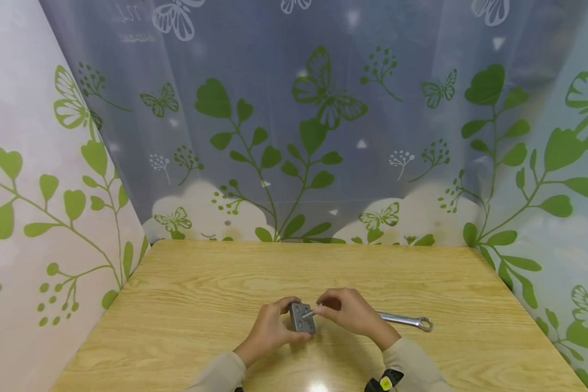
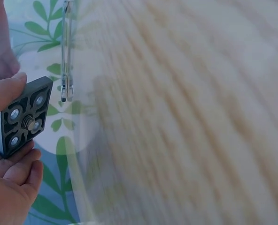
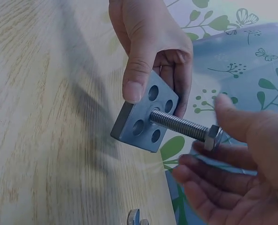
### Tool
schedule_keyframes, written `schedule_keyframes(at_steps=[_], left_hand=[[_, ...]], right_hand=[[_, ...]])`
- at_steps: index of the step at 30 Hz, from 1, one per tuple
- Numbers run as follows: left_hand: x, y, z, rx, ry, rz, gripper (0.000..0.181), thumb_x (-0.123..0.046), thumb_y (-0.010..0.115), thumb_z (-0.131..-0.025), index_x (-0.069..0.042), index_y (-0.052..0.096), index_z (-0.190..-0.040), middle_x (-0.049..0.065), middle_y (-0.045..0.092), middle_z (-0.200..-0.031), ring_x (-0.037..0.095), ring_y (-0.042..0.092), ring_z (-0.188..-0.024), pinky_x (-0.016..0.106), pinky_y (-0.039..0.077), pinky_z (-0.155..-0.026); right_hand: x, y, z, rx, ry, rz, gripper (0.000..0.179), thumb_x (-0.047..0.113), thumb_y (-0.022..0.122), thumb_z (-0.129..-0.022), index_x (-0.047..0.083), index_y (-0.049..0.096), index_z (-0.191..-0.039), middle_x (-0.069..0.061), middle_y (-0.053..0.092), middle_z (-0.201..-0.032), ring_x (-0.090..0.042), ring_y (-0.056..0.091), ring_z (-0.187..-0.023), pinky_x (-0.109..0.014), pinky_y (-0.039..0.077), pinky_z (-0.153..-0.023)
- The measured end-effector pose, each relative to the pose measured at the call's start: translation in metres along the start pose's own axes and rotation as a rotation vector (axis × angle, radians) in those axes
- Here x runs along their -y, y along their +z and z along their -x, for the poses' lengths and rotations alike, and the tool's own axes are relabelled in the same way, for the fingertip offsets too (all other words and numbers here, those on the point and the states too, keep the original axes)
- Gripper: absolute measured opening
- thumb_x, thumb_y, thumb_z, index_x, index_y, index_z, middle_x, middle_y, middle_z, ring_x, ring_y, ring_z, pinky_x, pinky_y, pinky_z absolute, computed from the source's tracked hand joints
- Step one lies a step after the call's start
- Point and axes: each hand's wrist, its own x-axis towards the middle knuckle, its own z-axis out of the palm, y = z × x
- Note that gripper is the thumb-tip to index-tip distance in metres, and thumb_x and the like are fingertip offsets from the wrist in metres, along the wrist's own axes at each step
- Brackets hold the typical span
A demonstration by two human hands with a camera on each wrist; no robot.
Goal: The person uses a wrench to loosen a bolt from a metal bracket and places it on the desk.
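Note:
My left hand (image 1: 270, 329) grips a square grey plate (image 1: 301, 318) by its edges, thumb on one side and fingers on the other. The plate has round holes near its corners. A threaded hex bolt (image 3: 181, 125) runs through its middle, and the bolt's tip (image 2: 32, 124) pokes out of the ribbed far face. Around the bolt's hex head, my right hand (image 3: 237, 159) has its fingers loosely spread. The index finger lies right under the head, while the thumb stands apart above it. Both hands are above the wooden table.
A combination wrench (image 1: 406, 320) lies on the wooden table (image 1: 201, 283), just right of my right hand and partly hidden behind it. Printed curtains (image 1: 274, 136) with leaves and butterflies enclose the table at the back and sides.

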Motion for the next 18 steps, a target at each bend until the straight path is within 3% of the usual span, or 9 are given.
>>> schedule_keyframes(at_steps=[5,10,14,18], left_hand=[[-0.0006,-0.0006,-0.0005,-0.014,0.007,-0.03,0.068,-0.026,0.089,-0.065,0.002,0.059,-0.12,0.015,0.068,-0.114,0.03,0.067,-0.101,0.042,0.056,-0.087],[-0.0009,0.0001,-0.0011,-0.012,0.023,-0.026,0.068,-0.025,0.089,-0.066,0.003,0.059,-0.12,0.015,0.068,-0.114,0.031,0.067,-0.101,0.042,0.056,-0.087],[-0.0005,0.0008,-0.0017,-0.004,0.017,-0.029,0.069,-0.025,0.089,-0.066,0.002,0.059,-0.121,0.016,0.067,-0.115,0.032,0.066,-0.102,0.042,0.056,-0.087],[0.0006,0.0011,-0.0009,0.007,0.007,-0.022,0.07,-0.025,0.089,-0.066,0.003,0.058,-0.122,0.017,0.066,-0.117,0.033,0.066,-0.103,0.042,0.056,-0.087]], right_hand=[[0.001,-0.0001,0.0011,-0.01,0.092,-0.02,0.046,0.045,0.049,-0.098,0.006,0.073,-0.09,-0.001,0.066,-0.072,-0.015,0.061,-0.062,-0.027,0.051,-0.056],[0.0036,0.0003,0.0016,-0.017,0.121,-0.025,0.051,0.046,0.048,-0.099,0.006,0.072,-0.079,-0.001,0.061,-0.058,-0.014,0.055,-0.05,-0.025,0.047,-0.05],[0.0046,0.001,0.0011,-0.025,0.123,-0.02,0.046,0.044,0.053,-0.097,0.006,0.07,-0.078,0.002,0.058,-0.057,-0.011,0.052,-0.048,-0.025,0.045,-0.047],[0.0041,0.0007,0.0008,-0.018,0.086,-0.035,0.032,0.037,0.061,-0.094,0.007,0.072,-0.087,0.001,0.065,-0.068,-0.011,0.057,-0.056,-0.024,0.048,-0.05]])
